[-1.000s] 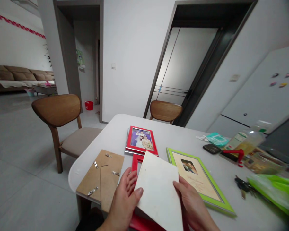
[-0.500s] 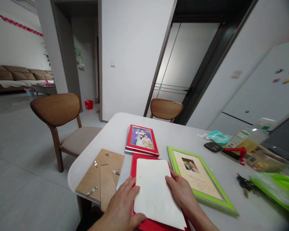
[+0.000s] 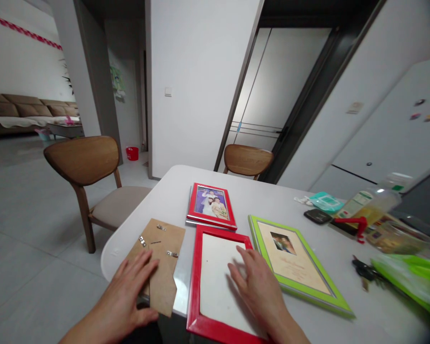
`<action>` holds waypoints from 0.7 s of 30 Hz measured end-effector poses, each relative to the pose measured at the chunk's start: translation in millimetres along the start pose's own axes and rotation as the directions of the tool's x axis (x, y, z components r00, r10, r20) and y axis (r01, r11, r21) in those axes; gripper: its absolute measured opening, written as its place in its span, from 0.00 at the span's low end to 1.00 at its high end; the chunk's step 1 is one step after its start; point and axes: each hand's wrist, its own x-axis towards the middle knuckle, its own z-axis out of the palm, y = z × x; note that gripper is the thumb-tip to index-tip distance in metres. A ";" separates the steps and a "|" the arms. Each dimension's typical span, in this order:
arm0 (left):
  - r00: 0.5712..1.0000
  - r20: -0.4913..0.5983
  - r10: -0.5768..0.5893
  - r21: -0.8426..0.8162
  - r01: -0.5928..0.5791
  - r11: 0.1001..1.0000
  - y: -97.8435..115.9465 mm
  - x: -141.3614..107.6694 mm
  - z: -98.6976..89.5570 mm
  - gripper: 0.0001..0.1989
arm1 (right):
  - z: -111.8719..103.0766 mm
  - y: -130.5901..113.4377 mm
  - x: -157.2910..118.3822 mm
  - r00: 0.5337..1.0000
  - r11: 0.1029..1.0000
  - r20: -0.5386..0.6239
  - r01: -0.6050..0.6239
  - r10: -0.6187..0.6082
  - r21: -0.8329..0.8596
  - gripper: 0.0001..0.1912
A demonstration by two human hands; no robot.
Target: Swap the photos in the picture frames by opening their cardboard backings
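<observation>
On the white table, the red frame holds the white sheet, apparently being seated. The right hand hovers loosely over it, contact unclear; the left hand, apart, spreads over the brown board, whose edge the next move probably calls for gripping

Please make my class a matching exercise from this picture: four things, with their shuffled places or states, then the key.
Things
1. brown board with metal clips
2. white rectangular sheet
3. black-and-metal keys
4. lime-green rectangular frame

Places or states
A. beside the green-and-white plastic bag
B. surrounding a cream print
C. inside the red rectangular frame nearest the person
D. partly hidden by the left hand

Pairs: 1-D, 2-C, 3-A, 4-B
</observation>
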 end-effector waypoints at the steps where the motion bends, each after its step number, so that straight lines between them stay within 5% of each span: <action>1: 1.000 -0.012 -0.028 0.048 0.029 0.998 -12.4 -2.1 -1.4 0.35 | 0.6 -13.2 -3.5 0.997 0.994 0.023 0.071 -0.073 0.077 0.21; 5: 0.993 -0.119 0.025 0.134 -0.009 0.991 -44.7 -5.4 1.1 0.29 | 10.4 -82.9 -17.6 0.950 0.929 0.110 0.256 -0.293 0.268 0.18; 10: 0.957 -0.249 0.149 0.163 -0.110 0.981 -56.6 -7.2 7.4 0.24 | 34.4 -130.1 -20.6 0.948 0.915 0.144 0.223 -0.284 0.335 0.27; 15: 0.870 -0.406 0.281 0.214 -0.208 0.954 -49.4 -11.2 0.4 0.21 | 25.7 -126.9 -16.9 0.959 0.832 0.110 0.165 -0.260 0.530 0.31; 18: 0.813 -0.464 0.352 0.236 -0.270 0.933 -22.0 -11.8 -10.6 0.23 | -0.5 -108.4 -21.4 0.959 0.800 0.074 0.185 -0.274 0.571 0.29; 21: 0.800 -0.438 0.409 0.176 -0.370 0.912 18.6 -5.2 -10.0 0.23 | -22.7 -63.0 -33.3 0.953 0.847 0.051 0.239 -0.297 0.474 0.29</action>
